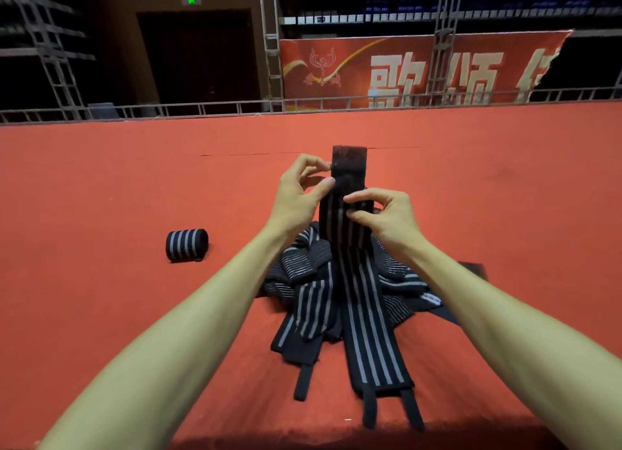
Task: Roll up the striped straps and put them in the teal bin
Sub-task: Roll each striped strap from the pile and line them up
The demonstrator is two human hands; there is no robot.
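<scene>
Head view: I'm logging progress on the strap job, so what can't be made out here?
1. Teal bin: nowhere in the head view, so its place is unknown.
2. Pile of straps: count unclear; they overlap and the forearms cover parts.
3. Held strap: the left hand and right hand cover where they pinch it.
4. Rolled strap: its fastening is out of sight.

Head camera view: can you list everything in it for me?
rolled strap: one, black with grey stripes, on the carpet at left
held strap: one, black with grey stripes, lifted upright at centre
loose straps: several, same colours, heaped beneath it
carpet: one, red, covering the floor
railing: one, grey metal, carpet's far edge
banner: one, red with pale characters, behind the railing
exit sign: one, green, above dark doorway
left hand: pinches the held strap's dark end
right hand: pinches its striped part
</scene>
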